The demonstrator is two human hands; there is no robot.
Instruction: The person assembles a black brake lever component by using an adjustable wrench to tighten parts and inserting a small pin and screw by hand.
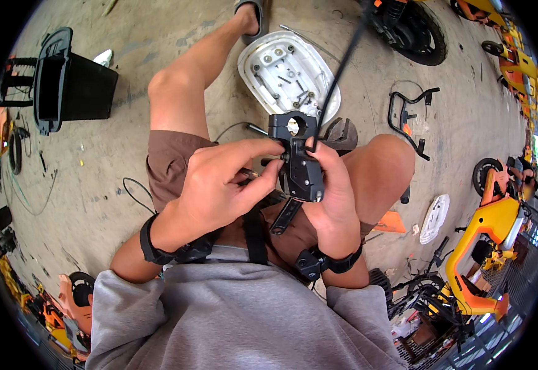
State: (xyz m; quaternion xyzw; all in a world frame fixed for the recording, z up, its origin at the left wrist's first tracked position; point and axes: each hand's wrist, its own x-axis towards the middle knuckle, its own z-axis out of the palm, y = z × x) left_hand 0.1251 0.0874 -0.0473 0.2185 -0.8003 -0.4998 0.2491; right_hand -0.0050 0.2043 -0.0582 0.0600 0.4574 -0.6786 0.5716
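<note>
In front of my lap is a black bracket [304, 176] with a round clamp ring at its far end and small screws in its face. My right hand [333, 185] is closed around its right side, the thumb pressing near a black cable [341, 71] that runs up from it. With thumb and forefinger, my left hand [225, 179] pinches a small dark part [284, 157] at the bracket's left side; its exact kind is hidden. A thin metal piece shows between the left fingers. Below the bracket, a slim black arm [286, 216] sticks out toward me.
Beyond my hands lies a white tray-like cover [247, 58] holding bolts and small parts. A black bin [87, 86] lies at left. To the right are a black tube frame [398, 117], a white panel [434, 219] and a yellow scooter body [466, 259]. A wheel [426, 43] stands far right.
</note>
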